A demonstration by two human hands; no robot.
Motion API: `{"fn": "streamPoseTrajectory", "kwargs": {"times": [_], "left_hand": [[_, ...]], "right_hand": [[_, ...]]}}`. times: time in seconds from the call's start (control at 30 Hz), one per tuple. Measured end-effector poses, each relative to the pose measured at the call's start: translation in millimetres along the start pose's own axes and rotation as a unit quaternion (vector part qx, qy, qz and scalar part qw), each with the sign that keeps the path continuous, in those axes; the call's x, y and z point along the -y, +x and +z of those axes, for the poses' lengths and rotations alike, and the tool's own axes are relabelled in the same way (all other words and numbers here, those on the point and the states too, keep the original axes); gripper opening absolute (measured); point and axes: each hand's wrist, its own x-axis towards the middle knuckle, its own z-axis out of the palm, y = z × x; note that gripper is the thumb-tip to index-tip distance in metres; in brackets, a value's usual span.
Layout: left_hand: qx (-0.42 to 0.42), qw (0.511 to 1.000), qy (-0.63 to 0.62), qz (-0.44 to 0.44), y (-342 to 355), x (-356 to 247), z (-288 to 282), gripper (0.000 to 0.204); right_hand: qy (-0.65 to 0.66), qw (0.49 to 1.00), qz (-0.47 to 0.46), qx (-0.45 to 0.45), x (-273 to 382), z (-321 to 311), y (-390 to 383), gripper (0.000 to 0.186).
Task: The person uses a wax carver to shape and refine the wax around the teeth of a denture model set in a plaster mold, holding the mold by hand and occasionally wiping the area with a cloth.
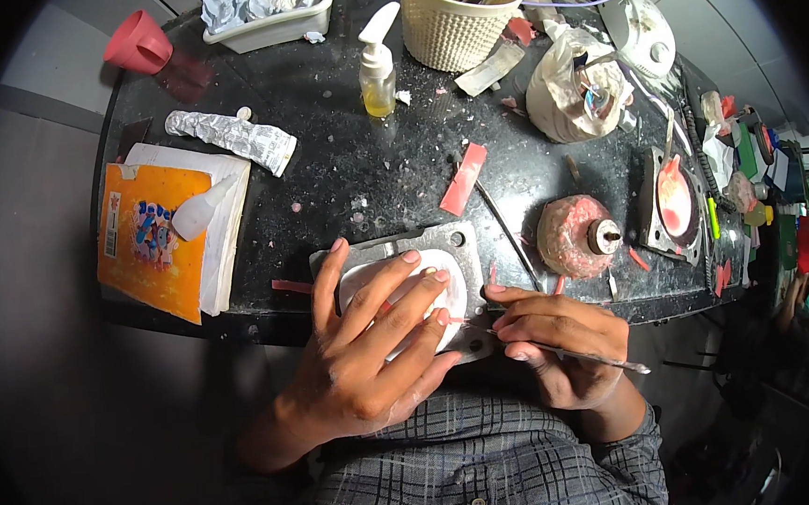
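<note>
Right hand point(565, 335) pinches a thin metal tool point(594, 357) just beside a grey metal frame point(436, 236). Left hand point(372, 358), spread wide, rests over white plaster point(458, 291) inside that frame, at the near edge of the black table point(330, 197). Farther out are a pink strip point(464, 181), a round pink lump point(569, 236) on the right, an orange book point(133, 262) on the left and a pump bottle point(376, 76).

Left hand point(374, 348) on white oval piece point(455, 291), right hand point(565, 340) holding thin tool point(592, 358), black table point(343, 182)
</note>
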Motion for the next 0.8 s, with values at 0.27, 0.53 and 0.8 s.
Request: {"fn": "streamPoseTrajectory", "kwargs": {"times": [0.27,0.53,0.8], "left_hand": [[-0.020,1.000,-0.006,0.017,-1,1,0,0.037],[-0.017,1.000,0.006,0.007,1,0,0,0.030],[-0.002,1.000,0.006,-0.001,1,-2,-2,0.030]], "right_hand": [[-0.086,0.995,-0.029,-0.032,5,16,1,0.020],[-0.101,0.994,-0.036,-0.027,2,17,-1,0.019],[-0.104,0.994,-0.036,-0.012,0,15,-3,0.016]]}}
